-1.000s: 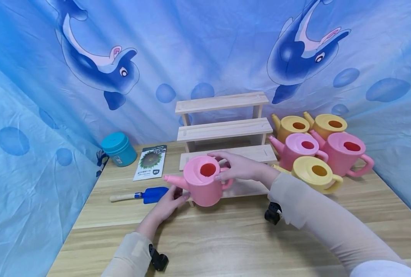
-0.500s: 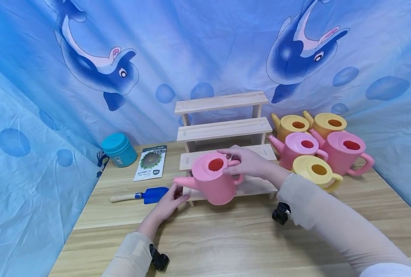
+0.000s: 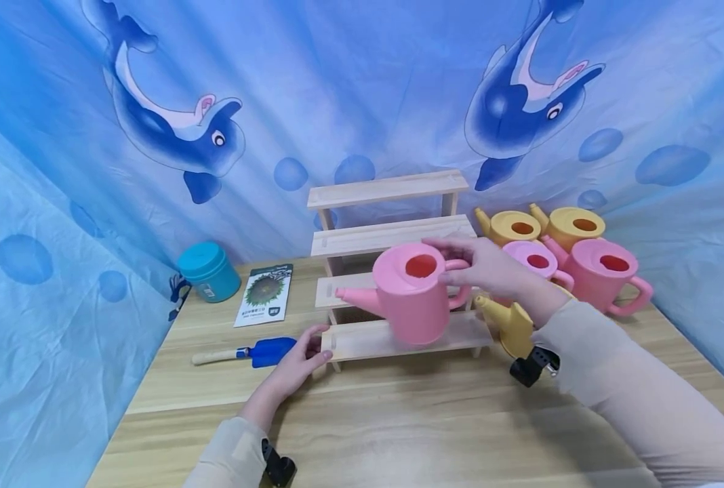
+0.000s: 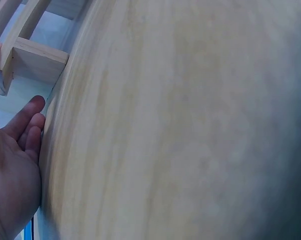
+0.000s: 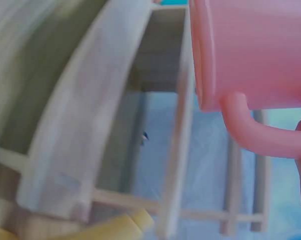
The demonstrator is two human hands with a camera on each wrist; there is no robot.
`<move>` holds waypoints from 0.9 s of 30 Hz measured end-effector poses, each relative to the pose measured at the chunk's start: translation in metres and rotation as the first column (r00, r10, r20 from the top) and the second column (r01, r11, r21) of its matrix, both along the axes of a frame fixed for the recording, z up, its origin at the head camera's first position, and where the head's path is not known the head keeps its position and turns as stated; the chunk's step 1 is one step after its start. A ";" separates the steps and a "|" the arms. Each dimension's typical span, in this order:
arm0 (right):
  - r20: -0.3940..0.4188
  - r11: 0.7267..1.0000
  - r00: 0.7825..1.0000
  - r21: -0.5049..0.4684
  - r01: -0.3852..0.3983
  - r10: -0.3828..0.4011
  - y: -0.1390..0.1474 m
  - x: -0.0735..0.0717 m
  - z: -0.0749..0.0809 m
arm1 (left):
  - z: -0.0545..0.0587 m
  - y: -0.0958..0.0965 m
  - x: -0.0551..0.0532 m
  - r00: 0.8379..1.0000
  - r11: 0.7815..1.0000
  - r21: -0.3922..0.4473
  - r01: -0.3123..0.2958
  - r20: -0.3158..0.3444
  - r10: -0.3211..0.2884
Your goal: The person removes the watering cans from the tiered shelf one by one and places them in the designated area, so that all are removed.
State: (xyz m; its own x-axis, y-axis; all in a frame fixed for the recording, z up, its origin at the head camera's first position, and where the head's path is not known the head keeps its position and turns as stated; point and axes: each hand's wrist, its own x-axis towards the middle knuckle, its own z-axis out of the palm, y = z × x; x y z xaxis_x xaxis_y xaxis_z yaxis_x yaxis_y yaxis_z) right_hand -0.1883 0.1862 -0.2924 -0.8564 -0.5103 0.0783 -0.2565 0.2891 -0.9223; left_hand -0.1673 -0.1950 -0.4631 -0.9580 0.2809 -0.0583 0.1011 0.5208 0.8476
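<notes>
My right hand (image 3: 487, 268) grips a pink watering can (image 3: 412, 298) by its handle. The can hangs in front of the stepped wooden flower stand (image 3: 374, 342), its spout to the left; in the right wrist view the can's wall (image 5: 260, 55) and handle (image 5: 260, 137) show above the slats. My left hand (image 3: 295, 369) holds the left end of the lowest shelf, thumb at the front edge and a finger over the top. In the left wrist view that hand (image 4: 15, 165) has its other fingers bent loosely below the shelf end.
Right of the stand are yellow watering cans (image 3: 511, 227), pink ones (image 3: 606, 274), and a yellow one (image 3: 514, 329) partly behind my right arm. On the left lie a blue hand trowel (image 3: 270, 352), a sunflower seed packet (image 3: 264, 295) and a teal tub (image 3: 209, 271).
My right hand has carried the pink watering can rightward and somewhat up across the lower shelves. The left hand has stayed at the stand's left end. The head view has tilted slightly.
</notes>
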 end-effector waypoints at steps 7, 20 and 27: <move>-0.122 0.995 0.991 0.081 0.057 -0.047 0.034 0.000 0.018 | 0.001 0.001 0.001 1.000 1.000 -0.009 -0.008 0.002 0.008; -0.170 0.978 0.967 -0.124 0.170 -0.189 0.103 0.003 0.017 | 0.000 0.000 -0.001 1.000 1.000 -0.020 -0.009 0.002 0.009; -0.131 0.900 0.892 -0.017 0.435 -0.434 0.155 0.009 0.014 | 0.000 0.000 0.000 1.000 1.000 -0.011 -0.014 0.011 0.014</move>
State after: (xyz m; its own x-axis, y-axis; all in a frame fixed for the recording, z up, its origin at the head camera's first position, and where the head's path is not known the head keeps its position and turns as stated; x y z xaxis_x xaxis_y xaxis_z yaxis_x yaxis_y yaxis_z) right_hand -0.1794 0.3413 -0.2785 -0.9760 -0.0912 0.1979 -0.2179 0.4102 -0.8856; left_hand -0.1676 -0.1955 -0.4635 -0.9611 0.2668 -0.0718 0.0844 0.5309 0.8432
